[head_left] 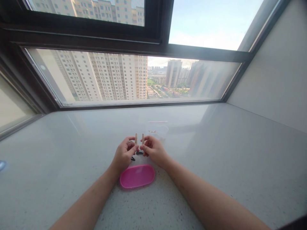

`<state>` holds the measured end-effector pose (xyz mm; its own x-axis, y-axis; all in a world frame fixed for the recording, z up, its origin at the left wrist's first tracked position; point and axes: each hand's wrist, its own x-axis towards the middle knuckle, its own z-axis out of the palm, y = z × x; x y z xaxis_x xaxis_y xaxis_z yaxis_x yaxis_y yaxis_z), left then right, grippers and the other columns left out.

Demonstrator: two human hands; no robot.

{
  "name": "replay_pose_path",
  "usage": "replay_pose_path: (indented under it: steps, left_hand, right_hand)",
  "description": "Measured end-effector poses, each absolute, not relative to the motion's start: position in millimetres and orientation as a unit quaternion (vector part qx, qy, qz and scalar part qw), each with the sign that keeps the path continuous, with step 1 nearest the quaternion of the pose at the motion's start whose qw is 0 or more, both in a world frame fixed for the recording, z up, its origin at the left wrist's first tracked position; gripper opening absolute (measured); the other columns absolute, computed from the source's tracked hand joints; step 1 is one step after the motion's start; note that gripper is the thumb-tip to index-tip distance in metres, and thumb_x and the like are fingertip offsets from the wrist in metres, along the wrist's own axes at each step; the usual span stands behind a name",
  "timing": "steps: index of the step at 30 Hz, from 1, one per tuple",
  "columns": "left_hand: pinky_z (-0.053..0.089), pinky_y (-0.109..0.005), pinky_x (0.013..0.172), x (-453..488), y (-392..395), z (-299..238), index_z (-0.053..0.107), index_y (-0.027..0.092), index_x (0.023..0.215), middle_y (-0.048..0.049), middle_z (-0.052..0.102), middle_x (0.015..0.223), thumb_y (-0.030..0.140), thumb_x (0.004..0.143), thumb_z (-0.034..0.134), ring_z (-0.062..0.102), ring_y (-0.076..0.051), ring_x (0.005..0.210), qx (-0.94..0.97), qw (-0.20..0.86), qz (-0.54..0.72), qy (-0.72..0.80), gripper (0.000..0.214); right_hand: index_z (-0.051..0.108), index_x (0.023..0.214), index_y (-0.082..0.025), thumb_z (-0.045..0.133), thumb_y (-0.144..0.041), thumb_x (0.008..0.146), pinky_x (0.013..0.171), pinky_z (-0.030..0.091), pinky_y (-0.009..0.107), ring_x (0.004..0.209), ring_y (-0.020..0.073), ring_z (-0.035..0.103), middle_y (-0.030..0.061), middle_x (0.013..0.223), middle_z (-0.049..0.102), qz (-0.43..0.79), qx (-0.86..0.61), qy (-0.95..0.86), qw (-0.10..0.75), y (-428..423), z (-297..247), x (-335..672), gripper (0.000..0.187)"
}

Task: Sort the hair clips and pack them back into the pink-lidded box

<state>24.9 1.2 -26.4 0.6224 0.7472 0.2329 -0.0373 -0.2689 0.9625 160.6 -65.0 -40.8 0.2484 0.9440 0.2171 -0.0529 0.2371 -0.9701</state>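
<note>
My left hand (124, 151) pinches a slim beige clip (136, 139) upright between thumb and fingers. A matching beige clip (143, 139) stands upright in the pinch of my right hand (153, 148). A narrow gap separates the two clips. On the surface just below and between my hands lies a small black clip (139, 153). Another small dark clip (133, 158) shows partly beside my left hand. Nearer to me sits a pink oval tray (137, 177), close to my left wrist.
A thin transparent item with a pinkish line (158, 121) and a small metallic piece (152, 131) lie beyond my hands on the white speckled sill (216, 153). Dark window frames (134, 104) border the far side. A bluish object (2, 165) shows at the left edge.
</note>
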Motion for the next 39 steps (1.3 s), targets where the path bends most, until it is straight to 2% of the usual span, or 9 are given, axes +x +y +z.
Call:
replay_pose_path:
  steps: [17, 27, 39]
  left_hand:
    - [0.039, -0.024, 0.053, 24.3, -2.1, -21.6, 0.046, 0.017, 0.093, 0.0047, 0.052, 0.059, 0.024, 0.075, 0.054, 0.052, -0.013, 0.058, 0.713, 0.53, 0.373, 0.267, 0.021]
    - [0.034, -0.021, 0.049, 22.8, -3.6, -19.3, 0.046, 0.017, 0.09, 0.0075, 0.046, 0.054, 0.025, 0.074, 0.054, 0.045, -0.01, 0.05, 0.708, 0.538, 0.36, 0.28, 0.02]
    - [0.03, -0.019, 0.043, 23.2, -2.8, -22.2, 0.047, 0.017, 0.092, 0.007, 0.049, 0.055, 0.026, 0.074, 0.053, 0.043, -0.008, 0.044, 0.705, 0.552, 0.351, 0.274, 0.022]
  right_hand:
    - [0.05, 0.084, -0.018, 0.063, -0.028, 0.07, 0.039, 0.039, 0.018, 0.042, 0.0051, 0.046, -0.0072, 0.061, 0.042, 0.386, -0.472, -0.477, 0.633, -65.8, -38.8, 156.0, 0.021]
    - [0.05, 0.085, -0.018, 0.062, -0.027, 0.07, 0.039, 0.04, 0.017, 0.043, 0.005, 0.047, -0.0073, 0.061, 0.042, 0.385, -0.481, -0.479, 0.626, -64.8, -40.8, 156.5, 0.022]
    - [0.049, 0.082, -0.017, 0.061, -0.025, 0.07, 0.037, 0.038, 0.017, 0.041, 0.0055, 0.048, -0.0073, 0.06, 0.043, 0.386, -0.485, -0.479, 0.622, -67.6, -34.7, 153.6, 0.019]
